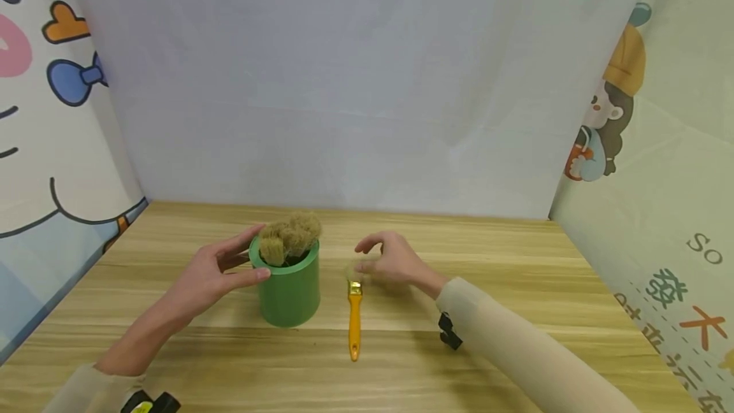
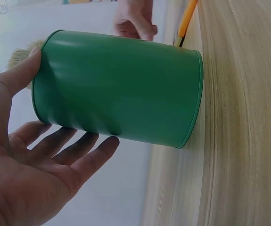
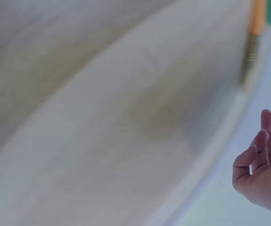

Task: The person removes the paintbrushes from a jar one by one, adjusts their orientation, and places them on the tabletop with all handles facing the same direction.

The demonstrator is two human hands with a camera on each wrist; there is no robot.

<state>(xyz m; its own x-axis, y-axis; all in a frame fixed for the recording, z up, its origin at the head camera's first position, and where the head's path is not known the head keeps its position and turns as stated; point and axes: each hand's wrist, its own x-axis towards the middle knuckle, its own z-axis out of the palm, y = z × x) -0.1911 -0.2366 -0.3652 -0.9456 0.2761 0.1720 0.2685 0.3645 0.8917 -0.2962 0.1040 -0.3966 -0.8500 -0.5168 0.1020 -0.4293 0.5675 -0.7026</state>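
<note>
A green cylindrical holder (image 1: 289,298) stands on the table, with several paintbrushes, their tan bristles (image 1: 295,234) up, sticking out of its top. My left hand (image 1: 209,273) grips the holder near its rim, thumb on the near side and fingers round the far side. In the left wrist view the fingertips (image 2: 109,142) lie against the green wall (image 2: 116,89). To the right of the holder, a paintbrush (image 1: 355,324) with an orange handle lies flat, its handle toward me. My right hand (image 1: 395,260), fingers loosely bent and holding nothing, hovers beside its bristle end, overlapping it slightly in the head view.
The wooden table (image 1: 487,260) runs back to a pale cloth (image 1: 355,113) hanging behind it. Printed cloths hang on the left (image 1: 63,145) and right (image 1: 648,222) sides. Dark straps with small devices (image 1: 150,402) sit on both wrists.
</note>
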